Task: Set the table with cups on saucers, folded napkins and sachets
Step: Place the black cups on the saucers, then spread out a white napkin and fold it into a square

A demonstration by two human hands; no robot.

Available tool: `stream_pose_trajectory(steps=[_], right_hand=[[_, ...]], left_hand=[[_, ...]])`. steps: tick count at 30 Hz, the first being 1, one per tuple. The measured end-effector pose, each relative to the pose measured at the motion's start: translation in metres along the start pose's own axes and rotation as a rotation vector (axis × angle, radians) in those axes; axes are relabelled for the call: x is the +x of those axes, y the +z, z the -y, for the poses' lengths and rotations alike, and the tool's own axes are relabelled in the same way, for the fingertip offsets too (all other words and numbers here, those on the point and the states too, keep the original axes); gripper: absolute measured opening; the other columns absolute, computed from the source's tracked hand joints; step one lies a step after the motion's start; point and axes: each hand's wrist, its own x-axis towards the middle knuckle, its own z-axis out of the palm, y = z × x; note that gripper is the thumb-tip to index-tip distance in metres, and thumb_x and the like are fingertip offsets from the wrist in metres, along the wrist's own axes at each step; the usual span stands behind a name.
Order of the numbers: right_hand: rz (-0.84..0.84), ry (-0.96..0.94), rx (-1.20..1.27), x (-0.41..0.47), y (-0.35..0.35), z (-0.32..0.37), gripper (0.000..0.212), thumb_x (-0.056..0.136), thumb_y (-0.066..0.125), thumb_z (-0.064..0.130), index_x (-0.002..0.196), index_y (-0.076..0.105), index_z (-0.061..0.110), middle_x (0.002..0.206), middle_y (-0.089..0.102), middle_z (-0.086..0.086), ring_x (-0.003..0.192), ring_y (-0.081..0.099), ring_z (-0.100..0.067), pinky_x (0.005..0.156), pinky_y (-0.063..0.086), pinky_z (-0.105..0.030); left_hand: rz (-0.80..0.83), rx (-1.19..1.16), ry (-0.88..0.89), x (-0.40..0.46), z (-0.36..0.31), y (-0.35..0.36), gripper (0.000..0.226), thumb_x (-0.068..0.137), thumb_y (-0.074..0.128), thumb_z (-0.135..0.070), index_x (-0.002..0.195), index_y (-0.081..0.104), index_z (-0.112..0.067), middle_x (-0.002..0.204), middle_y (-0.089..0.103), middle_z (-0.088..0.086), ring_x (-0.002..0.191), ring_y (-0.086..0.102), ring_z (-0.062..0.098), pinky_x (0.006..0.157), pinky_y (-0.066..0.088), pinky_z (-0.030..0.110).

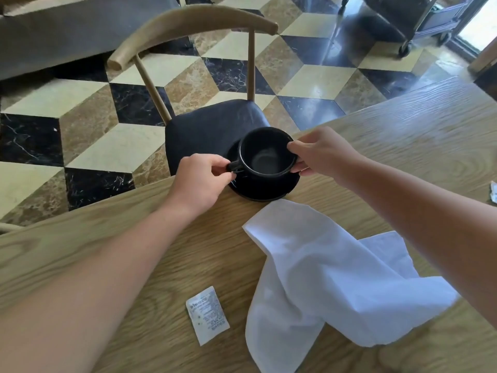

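A black cup [265, 154] stands on a black saucer [265, 190] at the far edge of the wooden table [403, 135]. My left hand [200, 181] pinches the cup's handle on its left side. My right hand [320, 153] grips the cup's right rim. A white cloth napkin [322, 278] lies rumpled and unfolded on the table, nearer to me than the saucer. A white printed sachet [207, 314] lies flat to the left of the napkin.
A wooden chair [209, 125] with a dark seat stands just beyond the table edge, behind the cup. More small sachets [493, 192] show at the right frame edge. A wheeled trolley [419, 25] stands far back on the tiled floor.
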Motion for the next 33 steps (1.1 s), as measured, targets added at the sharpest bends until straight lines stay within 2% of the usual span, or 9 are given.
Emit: stream_pose_trajectory(steps=[7, 14, 18, 20, 21, 23, 27, 30, 33], right_hand=[[0.006, -0.016, 0.017, -0.001, 0.001, 0.0, 0.024, 0.095, 0.058, 0.022, 0.095, 0.079, 0.011, 0.083, 0.079, -0.008, 0.068, 0.077, -0.01, 0.052, 0.056, -0.018], [0.067, 0.046, 0.055, -0.006, -0.002, 0.006, 0.025, 0.099, 0.057, 0.029, 0.109, 0.075, 0.014, 0.094, 0.079, -0.006, 0.078, 0.077, -0.013, 0.059, 0.06, -0.024], [0.026, 0.082, 0.05, -0.023, 0.0, 0.01, 0.033, 0.097, 0.057, 0.047, 0.105, 0.07, 0.018, 0.094, 0.071, 0.004, 0.085, 0.073, -0.011, 0.064, 0.059, -0.028], [-0.111, 0.094, 0.096, -0.045, 0.005, 0.007, 0.038, 0.093, 0.058, 0.048, 0.103, 0.067, 0.013, 0.088, 0.067, 0.007, 0.086, 0.071, -0.014, 0.072, 0.059, -0.034], [-0.173, 0.094, 0.136, -0.061, 0.008, 0.005, 0.035, 0.091, 0.06, 0.046, 0.104, 0.066, 0.014, 0.091, 0.067, 0.007, 0.089, 0.071, -0.016, 0.079, 0.058, -0.037], [-0.282, 0.044, 0.181, -0.101, 0.019, 0.004, 0.026, 0.09, 0.062, 0.039, 0.107, 0.065, 0.018, 0.097, 0.067, 0.01, 0.092, 0.067, -0.008, 0.084, 0.055, -0.033], [-0.313, -0.069, 0.286, -0.199, 0.049, 0.01, 0.013, 0.093, 0.06, 0.027, 0.104, 0.065, 0.029, 0.095, 0.068, 0.016, 0.086, 0.063, 0.005, 0.067, 0.046, -0.011], [-0.154, -0.027, 0.377, -0.273, 0.074, 0.006, 0.011, 0.094, 0.061, 0.023, 0.098, 0.067, 0.032, 0.092, 0.071, 0.018, 0.085, 0.066, 0.003, 0.069, 0.048, -0.011], [0.02, 0.054, 0.352, -0.331, 0.097, -0.003, 0.011, 0.093, 0.062, 0.021, 0.094, 0.069, 0.029, 0.088, 0.073, 0.018, 0.081, 0.067, 0.003, 0.067, 0.046, -0.012]], left_hand=[[-0.043, 0.025, -0.001, -0.004, -0.002, 0.002, 0.012, 0.084, 0.079, -0.023, 0.095, 0.081, -0.026, 0.079, 0.073, -0.016, 0.076, 0.066, -0.002, 0.067, 0.045, 0.009], [-0.054, 0.096, 0.048, -0.008, -0.005, 0.002, 0.011, 0.087, 0.075, -0.023, 0.096, 0.08, -0.021, 0.08, 0.072, -0.007, 0.075, 0.065, 0.011, 0.07, 0.05, 0.023], [-0.058, 0.095, 0.06, -0.019, -0.01, -0.003, 0.013, 0.086, 0.073, -0.027, 0.075, 0.066, -0.029, 0.075, 0.066, -0.012, 0.067, 0.06, 0.008, 0.068, 0.054, 0.032], [-0.12, 0.038, -0.006, -0.036, -0.015, -0.003, 0.012, 0.087, 0.072, -0.028, 0.097, 0.071, -0.021, 0.082, 0.066, -0.008, 0.069, 0.061, 0.008, 0.069, 0.055, 0.03], [-0.142, -0.003, -0.054, -0.048, -0.019, -0.001, 0.027, 0.089, 0.071, -0.027, 0.114, 0.07, -0.019, 0.085, 0.066, -0.008, 0.07, 0.061, 0.007, 0.068, 0.054, 0.026], [-0.155, -0.106, -0.146, -0.08, -0.028, 0.002, 0.037, 0.092, 0.066, -0.027, 0.129, 0.063, -0.022, 0.088, 0.065, -0.011, 0.074, 0.062, 0.004, 0.064, 0.049, 0.012], [-0.176, -0.305, -0.278, -0.166, -0.05, 0.006, 0.017, 0.092, 0.061, -0.028, 0.108, 0.065, -0.033, 0.085, 0.066, -0.014, 0.082, 0.062, 0.0, 0.068, 0.049, 0.011], [-0.178, -0.453, -0.448, -0.242, -0.06, 0.005, 0.013, 0.09, 0.061, -0.023, 0.093, 0.067, -0.034, 0.084, 0.069, -0.018, 0.075, 0.067, 0.007, 0.067, 0.054, 0.021], [-0.188, -0.569, -0.619, -0.305, -0.063, -0.002, 0.015, 0.089, 0.062, -0.015, 0.086, 0.069, -0.028, 0.074, 0.071, -0.007, 0.07, 0.067, 0.02, 0.067, 0.053, 0.035]])
